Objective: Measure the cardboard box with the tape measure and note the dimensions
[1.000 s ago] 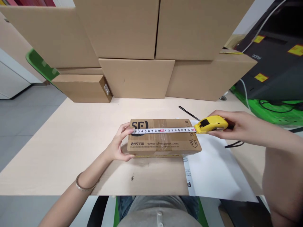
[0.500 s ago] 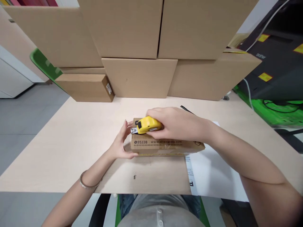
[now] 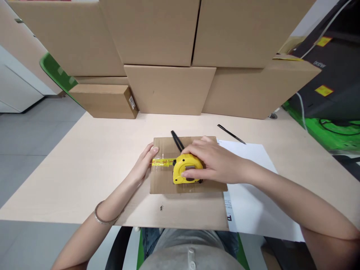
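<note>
In the head view a small cardboard box [image 3: 163, 185] lies in front of me, a plain taped face upward. My left hand [image 3: 143, 164] grips its left edge, thumb on the top edge and fingers along the side. My right hand [image 3: 215, 163] is wrapped round a yellow tape measure [image 3: 180, 170], held over the top of the box. A short length of yellow blade [image 3: 161, 162] runs out leftward to the box's left edge; its hook is hard to make out there. A black strap [image 3: 177, 140] extends from behind the tape measure across the box.
Beneath the box lies a flat cardboard sheet [image 3: 194, 215], with a white paper [image 3: 253, 202] to its right. A black pen [image 3: 232, 134] rests behind the paper. Large cartons [image 3: 171, 92] form a wall at the back, and a smaller carton [image 3: 101, 101] stands back left.
The box has turned, so the printed side is gone and a plain face shows. The tape measure has shifted right, with more blade out. The pen now shows fully.
</note>
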Tool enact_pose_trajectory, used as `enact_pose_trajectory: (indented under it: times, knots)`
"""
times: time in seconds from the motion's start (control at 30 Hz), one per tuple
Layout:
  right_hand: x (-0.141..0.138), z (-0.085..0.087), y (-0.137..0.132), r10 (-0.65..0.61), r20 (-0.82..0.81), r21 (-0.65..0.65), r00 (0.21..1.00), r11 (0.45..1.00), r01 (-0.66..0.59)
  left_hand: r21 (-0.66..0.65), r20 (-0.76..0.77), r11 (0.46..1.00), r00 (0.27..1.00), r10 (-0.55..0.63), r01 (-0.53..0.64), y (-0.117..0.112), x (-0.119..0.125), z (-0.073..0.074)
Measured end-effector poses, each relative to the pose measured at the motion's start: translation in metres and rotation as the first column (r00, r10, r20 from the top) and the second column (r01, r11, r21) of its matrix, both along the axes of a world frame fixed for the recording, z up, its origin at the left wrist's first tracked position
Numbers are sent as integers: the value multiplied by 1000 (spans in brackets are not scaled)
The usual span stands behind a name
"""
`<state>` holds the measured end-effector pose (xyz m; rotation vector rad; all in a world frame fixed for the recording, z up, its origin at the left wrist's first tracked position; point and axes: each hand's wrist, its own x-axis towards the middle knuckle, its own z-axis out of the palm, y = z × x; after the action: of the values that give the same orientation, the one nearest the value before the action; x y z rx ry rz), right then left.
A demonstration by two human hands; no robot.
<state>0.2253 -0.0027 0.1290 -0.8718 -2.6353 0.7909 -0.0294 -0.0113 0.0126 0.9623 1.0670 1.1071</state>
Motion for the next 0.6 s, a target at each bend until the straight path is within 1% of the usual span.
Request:
enact_pose_trajectory:
  times: [0.1,0.17,0.23,0.27,0.33,0.37,0.4,0.43,0.47,0.5,0.53,0.6]
  knots:
    - [0,-22,4,-41,7,45,999,998,41,0,0,1000,1000,6,-6,2,2,2]
    - [0,-29,4,-91,-17,89,996,992,92,-8,-3,1000,1000,20,-20,2,3,4]
    - [6,-30,2,-146,-46,112,988,982,150,-29,2,999,1000,18,-18,2,3,5]
    - [13,-28,1,-175,-53,101,983,979,180,-44,5,999,1000,11,-11,2,3,5]
    - [36,-25,5,-278,-26,61,960,958,279,-69,-2,998,1000,7,-8,1,2,5]
    - [52,-25,10,-355,26,39,934,934,354,-76,-9,997,1000,15,-15,1,2,5]
    - [69,-28,17,-475,97,75,875,880,470,-83,-14,996,1000,23,-25,2,2,5]
    - [86,-33,26,-614,188,166,766,789,592,-90,-15,995,999,29,-30,2,3,6]
    - [103,-41,34,-719,312,245,621,693,678,-96,-12,995,999,30,-31,2,4,7]
    - [119,-51,43,-772,437,295,462,609,737,-101,-8,994,1000,29,-30,2,5,9]
    - [131,-64,51,-783,482,303,394,571,763,-107,-5,994,1000,26,-27,2,7,10]
    - [149,-91,61,-788,505,301,351,542,785,-119,-9,992,999,34,-34,2,10,13]
